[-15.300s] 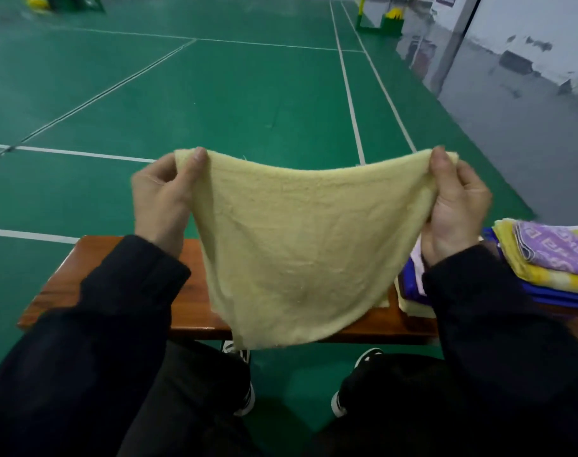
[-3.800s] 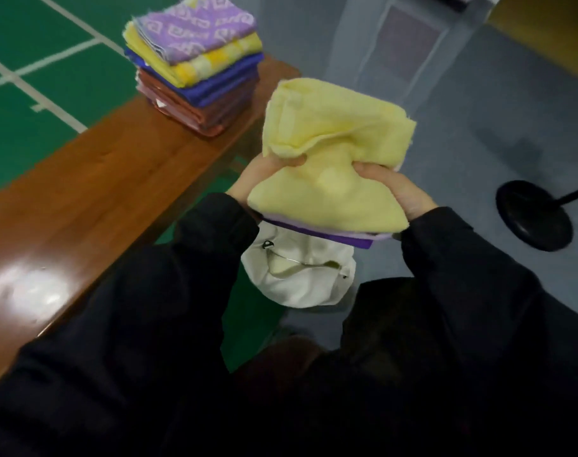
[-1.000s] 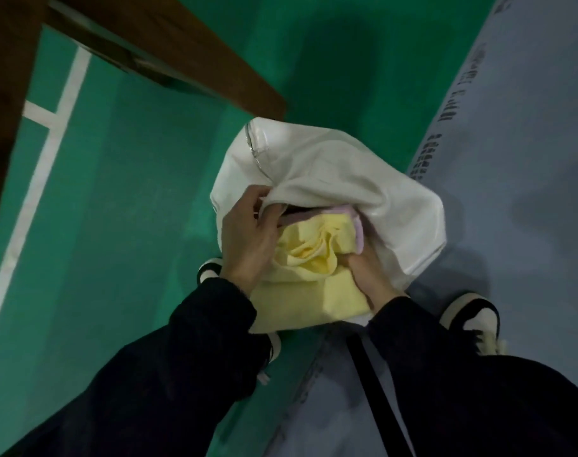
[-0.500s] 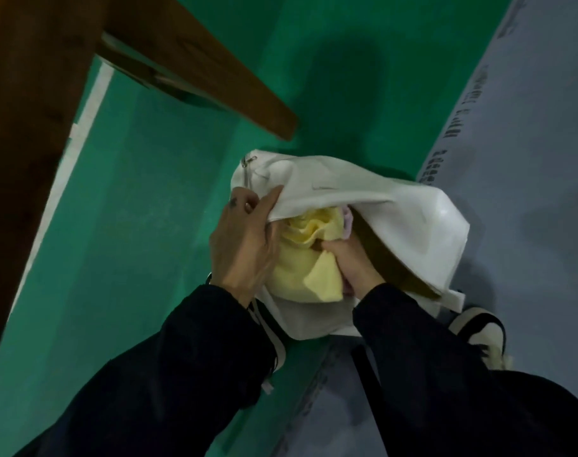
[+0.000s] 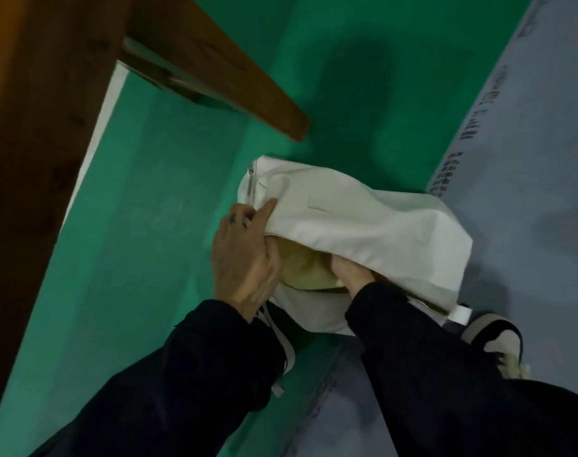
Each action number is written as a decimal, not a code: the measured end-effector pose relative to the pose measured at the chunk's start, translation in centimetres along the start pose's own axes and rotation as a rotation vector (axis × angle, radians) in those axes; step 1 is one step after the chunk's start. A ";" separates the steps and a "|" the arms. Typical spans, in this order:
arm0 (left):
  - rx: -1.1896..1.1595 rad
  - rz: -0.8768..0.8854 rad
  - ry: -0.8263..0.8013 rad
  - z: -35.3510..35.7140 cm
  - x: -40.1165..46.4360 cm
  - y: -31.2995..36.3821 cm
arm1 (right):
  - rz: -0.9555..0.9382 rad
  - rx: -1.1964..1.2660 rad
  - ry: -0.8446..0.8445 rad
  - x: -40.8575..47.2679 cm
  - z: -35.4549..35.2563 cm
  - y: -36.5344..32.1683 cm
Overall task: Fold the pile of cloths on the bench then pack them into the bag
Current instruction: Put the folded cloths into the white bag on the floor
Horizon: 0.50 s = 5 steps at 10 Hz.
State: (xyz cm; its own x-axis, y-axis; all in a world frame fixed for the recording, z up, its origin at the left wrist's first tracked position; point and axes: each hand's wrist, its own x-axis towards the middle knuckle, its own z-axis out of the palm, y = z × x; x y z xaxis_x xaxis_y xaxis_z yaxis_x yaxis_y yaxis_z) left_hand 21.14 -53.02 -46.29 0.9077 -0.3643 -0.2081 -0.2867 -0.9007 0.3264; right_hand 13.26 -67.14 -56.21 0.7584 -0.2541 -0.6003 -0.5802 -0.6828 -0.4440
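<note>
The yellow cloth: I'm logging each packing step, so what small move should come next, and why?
Probably push the yellow cloth a little deeper, then draw the right hand out. Part of the cloth shows at the white bag mouth, which the left hand holds open by its rim.

Place: indoor sports court
Floor: green court surface (image 5: 182, 225) with a white boundary line (image 5: 96, 127), beside grey matting (image 5: 528, 192)
Furniture: wooden bench (image 5: 50, 127) at the left edge
</note>
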 end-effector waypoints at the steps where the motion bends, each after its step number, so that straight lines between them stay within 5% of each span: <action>1: -0.012 -0.015 0.001 0.0 0.5 0.2 | 0.103 -0.001 0.256 -0.5 0.6 -1.6; 2: -0.017 -0.043 0.020 -0.1 1.0 -0.1 | -0.225 0.015 0.620 -2.1 2.2 -1.0; 3: -0.025 -0.008 -0.002 0.1 0.7 -0.2 | -0.566 -0.103 0.409 -1.9 2.6 -2.2; 4: 0.009 0.049 -0.015 0.2 0.0 -0.2 | -0.810 -0.979 -0.138 -1.4 -1.7 -5.0; 5: 0.039 0.063 -0.028 0.0 0.1 -0.5 | -1.254 -1.638 -0.127 -0.4 -2.8 -3.5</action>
State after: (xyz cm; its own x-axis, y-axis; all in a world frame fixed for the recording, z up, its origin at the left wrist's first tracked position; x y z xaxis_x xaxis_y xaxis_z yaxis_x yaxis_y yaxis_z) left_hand 21.39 -52.59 -46.52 0.8787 -0.4266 -0.2141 -0.3553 -0.8841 0.3036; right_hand 15.84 -66.59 -52.56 0.3832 0.7236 -0.5741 0.9228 -0.2723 0.2727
